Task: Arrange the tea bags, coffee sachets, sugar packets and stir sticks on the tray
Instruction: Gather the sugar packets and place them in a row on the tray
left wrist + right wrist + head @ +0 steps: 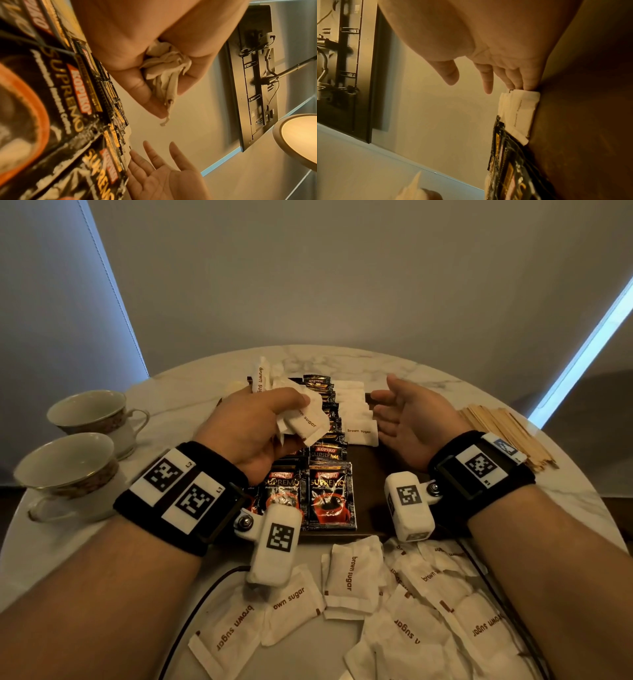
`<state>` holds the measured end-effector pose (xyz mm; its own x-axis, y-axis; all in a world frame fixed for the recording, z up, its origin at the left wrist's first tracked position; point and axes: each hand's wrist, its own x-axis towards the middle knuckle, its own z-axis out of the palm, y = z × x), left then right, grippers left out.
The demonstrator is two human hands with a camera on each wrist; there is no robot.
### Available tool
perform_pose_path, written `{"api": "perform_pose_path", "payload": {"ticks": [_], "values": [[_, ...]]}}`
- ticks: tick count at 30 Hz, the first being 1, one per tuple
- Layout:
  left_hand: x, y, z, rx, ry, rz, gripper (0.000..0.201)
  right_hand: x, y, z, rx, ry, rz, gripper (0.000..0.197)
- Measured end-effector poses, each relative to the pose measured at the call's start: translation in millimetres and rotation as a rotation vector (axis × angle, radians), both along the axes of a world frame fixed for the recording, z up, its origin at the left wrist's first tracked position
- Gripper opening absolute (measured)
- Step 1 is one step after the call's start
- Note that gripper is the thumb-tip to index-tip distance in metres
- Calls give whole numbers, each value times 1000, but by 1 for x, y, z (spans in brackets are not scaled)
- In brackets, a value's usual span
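my left hand (255, 426) clutches a loose bunch of sugar packets (301, 414) over the coffee sachets (330, 496) on the tray (373, 474), right hand (409, 419) spread and empty, so one could slip and scatter.

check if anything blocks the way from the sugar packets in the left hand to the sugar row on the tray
Nothing visible does. The left hand holds the sugar packets above the coffee sachets, beside the sugar row. The right hand hovers open on the row's far side.
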<state>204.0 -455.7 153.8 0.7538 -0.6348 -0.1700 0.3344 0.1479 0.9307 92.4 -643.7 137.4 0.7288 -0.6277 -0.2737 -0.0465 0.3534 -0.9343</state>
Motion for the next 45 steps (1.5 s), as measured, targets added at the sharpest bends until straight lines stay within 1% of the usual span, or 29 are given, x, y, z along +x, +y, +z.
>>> {"api": "perform_pose_path", "payload": {"ticks": [3, 5, 6, 7, 8, 10, 11, 12, 14, 18, 21, 23, 25, 28, 33, 38, 42, 45], "values": [[-4, 0, 2, -31, 69, -6, 34, 0, -2, 1, -78, -9, -43, 42], [-6, 0, 2, -41, 70, -23, 35, 0, 3, 7, -175, -71, -100, 38], [-6, 1, 2, -51, 64, -30, 36, -1, 8, 10, -223, -107, -81, 33], [-7, 0, 2, -63, 58, -31, 36, -4, 13, 14, -266, -125, -6, 28], [-8, 0, 2, -79, 52, -31, 35, -7, 20, 17, -293, -118, 109, 28], [-10, -1, 1, -115, 42, -40, 33, -14, 33, 20, -323, -46, 343, 34], [-11, -1, 1, -132, 40, -48, 32, -15, 37, 20, -348, -20, 405, 34], [-11, -2, 1, -142, 36, -55, 32, -15, 40, 19, -375, -17, 412, 32], [-11, -1, -1, -124, 3, -82, 37, -13, 41, 17, -390, -53, 342, 25], [-11, 0, -3, -59, -62, -171, 58, -10, 36, 15, -368, -161, 168, 11], [-11, -2, -6, -47, -95, -158, 57, -9, 38, 15, -400, -192, 98, 8], [-9, -3, -6, -37, -105, -122, 58, -9, 38, 16, -415, -197, 91, 6], [-8, -3, -6, -23, -101, -94, 57, -11, 37, 18, -428, -164, 139, 3], [-9, -3, -5, -16, -60, -59, 45, -12, 33, 19, -437, -87, 179, 8], [-8, -3, -4, -6, -49, -10, 37, -13, 20, 15, -377, 19, 87, 14], [-2, -2, -2, -14, -54, 26, 37, -13, 0, 7, -258, 169, -42, 17], [0, -2, -3, -9, -50, 35, 39, -13, -13, -3, -173, 273, -63, 20], [0, -2, -2, -4, -47, 39, 41, -12, -16, -7, -125, 306, -60, 20]]}}
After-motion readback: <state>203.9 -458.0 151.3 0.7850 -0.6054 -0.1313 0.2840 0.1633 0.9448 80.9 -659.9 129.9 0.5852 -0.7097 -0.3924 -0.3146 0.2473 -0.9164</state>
